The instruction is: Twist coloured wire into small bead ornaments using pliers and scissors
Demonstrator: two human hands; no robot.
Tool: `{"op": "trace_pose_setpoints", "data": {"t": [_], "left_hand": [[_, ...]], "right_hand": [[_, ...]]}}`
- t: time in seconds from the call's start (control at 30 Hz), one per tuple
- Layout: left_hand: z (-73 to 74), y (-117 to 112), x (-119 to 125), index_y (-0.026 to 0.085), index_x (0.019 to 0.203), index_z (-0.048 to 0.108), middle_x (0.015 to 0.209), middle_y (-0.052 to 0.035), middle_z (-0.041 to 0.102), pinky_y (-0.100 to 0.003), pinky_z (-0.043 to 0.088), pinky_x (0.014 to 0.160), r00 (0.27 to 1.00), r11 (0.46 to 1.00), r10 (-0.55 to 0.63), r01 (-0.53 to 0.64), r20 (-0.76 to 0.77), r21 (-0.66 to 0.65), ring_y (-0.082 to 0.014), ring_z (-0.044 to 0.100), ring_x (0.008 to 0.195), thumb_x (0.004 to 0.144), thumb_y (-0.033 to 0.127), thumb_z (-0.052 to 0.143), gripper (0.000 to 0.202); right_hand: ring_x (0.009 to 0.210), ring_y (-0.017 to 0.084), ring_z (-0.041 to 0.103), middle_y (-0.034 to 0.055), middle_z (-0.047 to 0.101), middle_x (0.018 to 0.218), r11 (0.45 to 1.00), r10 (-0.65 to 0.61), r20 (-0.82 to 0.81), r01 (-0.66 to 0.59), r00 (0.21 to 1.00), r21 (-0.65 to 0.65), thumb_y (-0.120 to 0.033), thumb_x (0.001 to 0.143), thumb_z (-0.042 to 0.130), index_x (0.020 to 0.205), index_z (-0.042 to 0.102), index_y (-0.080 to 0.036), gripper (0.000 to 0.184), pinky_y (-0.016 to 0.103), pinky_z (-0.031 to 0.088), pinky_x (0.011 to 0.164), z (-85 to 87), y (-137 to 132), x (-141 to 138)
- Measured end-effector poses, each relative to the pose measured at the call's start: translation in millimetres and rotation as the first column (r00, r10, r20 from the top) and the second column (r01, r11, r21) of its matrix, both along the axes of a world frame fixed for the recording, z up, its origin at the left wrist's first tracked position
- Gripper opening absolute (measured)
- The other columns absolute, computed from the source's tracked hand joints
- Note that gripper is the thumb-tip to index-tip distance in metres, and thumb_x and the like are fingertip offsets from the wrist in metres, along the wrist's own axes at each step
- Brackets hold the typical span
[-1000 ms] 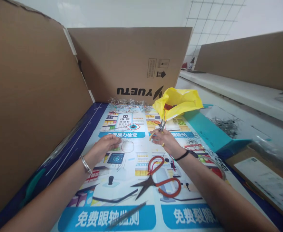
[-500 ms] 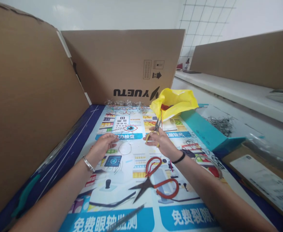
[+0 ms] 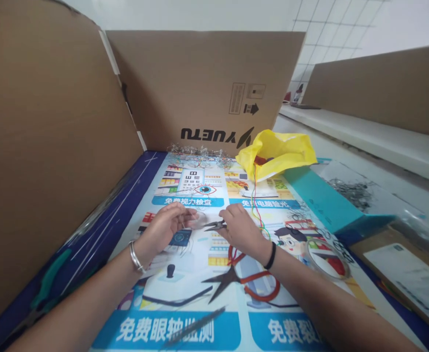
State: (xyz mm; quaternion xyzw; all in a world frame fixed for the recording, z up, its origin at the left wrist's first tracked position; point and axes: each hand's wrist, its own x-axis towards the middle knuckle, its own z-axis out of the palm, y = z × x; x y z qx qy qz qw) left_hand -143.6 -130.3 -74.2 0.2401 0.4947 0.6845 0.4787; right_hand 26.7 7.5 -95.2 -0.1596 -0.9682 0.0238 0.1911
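Note:
My left hand (image 3: 172, 220) is closed in a pinch on a thin wire loop (image 3: 200, 220), which is blurred. Facing it, my right hand (image 3: 242, 230) is wrapped round small pliers (image 3: 216, 225), their pointed jaws directed left, a short way from the loop. Most of the pliers' handles are hidden in the palm. Below my right hand lie scissors (image 3: 225, 280) with red handles, blades spread. Red, green and yellow cords (image 3: 255, 195) run from a yellow bag (image 3: 278, 154) to the table beside my right hand.
Tangled wire pieces (image 3: 200, 155) lie along the back cardboard wall (image 3: 200, 78). At the right stand a clear tape roll (image 3: 328, 259), a turquoise box flap (image 3: 332, 205) and more dark wire (image 3: 352, 192). Teal-handled pliers (image 3: 51, 278) lie left; a slim metal tool (image 3: 196, 326) lies in front.
My right hand has moved away from the yellow bag, down toward my left hand, and its pliers now point left instead of up. The view has shifted slightly.

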Motion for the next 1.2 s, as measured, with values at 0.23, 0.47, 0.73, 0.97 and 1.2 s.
{"op": "trace_pose_setpoints", "data": {"t": [0.23,0.47,0.73,0.97,1.2], "left_hand": [[-0.5,-1.9,1.9,0.015,0.068,0.055,0.081,-0.0085,0.07,-0.028,0.052,0.068,0.994,0.998,-0.007,0.013,0.112,-0.054,-0.0192,0.068,0.078,0.075,0.019,0.06,0.01],[0.7,-3.1,9.3,0.015,0.069,0.055,0.083,-0.0112,0.071,-0.031,0.054,0.071,0.991,0.994,-0.065,0.075,0.119,-0.082,-0.0199,0.068,0.077,0.077,0.02,0.059,0.011],[5.3,-2.6,16.2,0.015,0.067,0.054,0.081,-0.0085,0.071,-0.028,0.053,0.065,0.989,0.981,-0.083,0.102,0.118,-0.163,-0.0152,0.066,0.064,0.074,0.018,0.06,0.01],[6.2,-4.1,17.8,0.015,0.065,0.054,0.081,-0.0087,0.07,-0.028,0.053,0.065,0.99,0.98,-0.084,0.104,0.117,-0.172,-0.0152,0.066,0.063,0.075,0.016,0.059,0.011],[6.7,-4.0,17.7,0.015,0.066,0.055,0.081,-0.0089,0.07,-0.028,0.054,0.065,0.988,0.98,-0.091,0.111,0.125,-0.166,-0.0153,0.066,0.064,0.076,0.016,0.059,0.011]], "right_hand": [[0.091,0.027,0.04,0.0126,0.053,0.097,0.958,-0.057,-0.085,0.079,0.995,0.277,-0.033,0.073,0.064,0.098,0.059,-0.017,0.03,0.039,0.033,0.078,-0.1,3.8,3.2],[0.097,0.029,0.038,0.0128,0.052,0.097,0.922,-0.049,-0.137,0.097,0.989,0.376,-0.034,0.074,0.064,0.102,0.059,-0.017,0.033,0.041,0.029,0.082,0.3,4.1,3.9],[0.091,0.028,0.039,0.0119,0.052,0.094,0.922,-0.052,-0.1,0.086,0.994,0.377,-0.031,0.076,0.06,0.099,0.061,-0.019,0.026,0.039,0.028,0.077,3.2,2.7,3.6],[0.084,0.026,0.039,0.011,0.054,0.089,0.919,-0.04,-0.072,0.065,0.997,0.389,-0.03,0.08,0.056,0.091,0.062,-0.02,0.017,0.037,0.027,0.071,6.2,0.5,4.0],[0.079,0.024,0.038,0.0096,0.053,0.081,0.909,-0.029,-0.057,0.05,0.998,0.414,-0.029,0.083,0.053,0.08,0.06,-0.02,0.012,0.035,0.026,0.068,6.5,0.8,3.5]]}}
